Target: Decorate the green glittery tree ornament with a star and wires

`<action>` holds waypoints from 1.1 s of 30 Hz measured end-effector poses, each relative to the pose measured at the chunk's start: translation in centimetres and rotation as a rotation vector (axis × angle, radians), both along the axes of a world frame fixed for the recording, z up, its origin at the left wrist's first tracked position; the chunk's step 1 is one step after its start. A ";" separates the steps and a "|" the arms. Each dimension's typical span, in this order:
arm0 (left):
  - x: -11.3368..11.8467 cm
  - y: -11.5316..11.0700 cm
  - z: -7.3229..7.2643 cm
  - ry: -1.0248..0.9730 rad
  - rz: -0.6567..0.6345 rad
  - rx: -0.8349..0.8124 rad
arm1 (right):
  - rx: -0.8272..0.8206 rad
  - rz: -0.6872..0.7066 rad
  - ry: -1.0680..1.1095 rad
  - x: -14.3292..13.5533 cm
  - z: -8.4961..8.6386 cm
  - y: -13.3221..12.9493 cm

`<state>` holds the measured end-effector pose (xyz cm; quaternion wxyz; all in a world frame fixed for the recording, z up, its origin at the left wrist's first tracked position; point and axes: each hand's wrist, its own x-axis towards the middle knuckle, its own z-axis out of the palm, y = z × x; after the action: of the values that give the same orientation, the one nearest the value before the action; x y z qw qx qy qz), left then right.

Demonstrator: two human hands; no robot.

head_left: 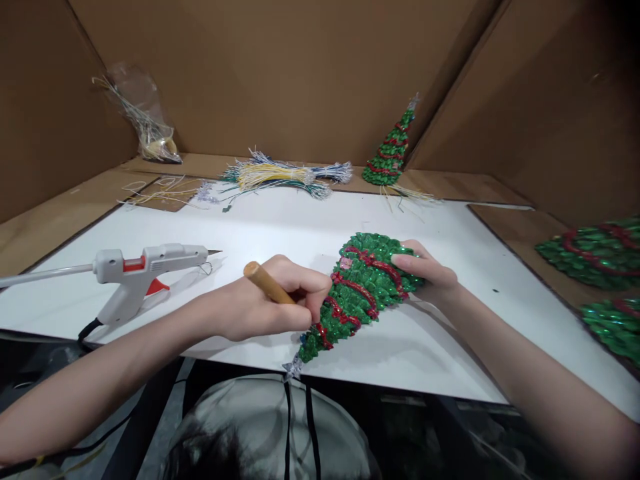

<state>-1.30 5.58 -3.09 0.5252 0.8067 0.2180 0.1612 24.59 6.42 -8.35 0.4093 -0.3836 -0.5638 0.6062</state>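
Note:
A green glittery Christmas tree ornament (pixel 367 283) with red garlands lies tilted over the near part of the white table, its silver star (pixel 293 367) pointing toward me. Its wide base end is gripped by my right hand (pixel 427 270), thumb on top and the other fingers hidden behind. My left hand (pixel 280 300) is closed around a tool with a round wooden handle (pixel 267 280). The tool's working end is hidden by my fingers, close against the tree's left side. I cannot tell whether its tip touches the tree.
A white hot glue gun (pixel 145 267) rests at the left, its metal nozzle facing right. Wire bundles (pixel 285 173) and a standing tree (pixel 393 150) are at the back. A plastic bag (pixel 150 123) leans in the left corner. More trees (pixel 595 253) lie at the right; cardboard walls surround the table.

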 end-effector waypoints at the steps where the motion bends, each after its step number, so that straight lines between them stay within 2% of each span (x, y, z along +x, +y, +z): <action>1: 0.1 0.1 0.2 0.008 -0.008 -0.008 | -0.005 0.003 -0.001 0.0 -0.1 0.0; 7: 0.7 0.2 0.8 0.019 -0.044 -0.045 | 0.021 0.012 0.013 0.2 -0.3 0.3; 14: 0.9 0.2 0.9 0.057 -0.028 -0.084 | 0.037 0.024 0.007 0.3 -0.2 0.4; 24: 0.7 0.3 0.3 0.044 0.008 -0.136 | 0.016 0.033 0.028 0.1 -0.1 0.4; 33: 0.5 0.2 -0.1 -0.014 0.069 -0.256 | 0.029 0.003 0.037 0.2 -0.2 0.4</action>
<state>-0.79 5.75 -3.15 0.6195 0.7238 0.2610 0.1556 24.79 6.82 -8.60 0.4240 -0.3656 -0.5654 0.6057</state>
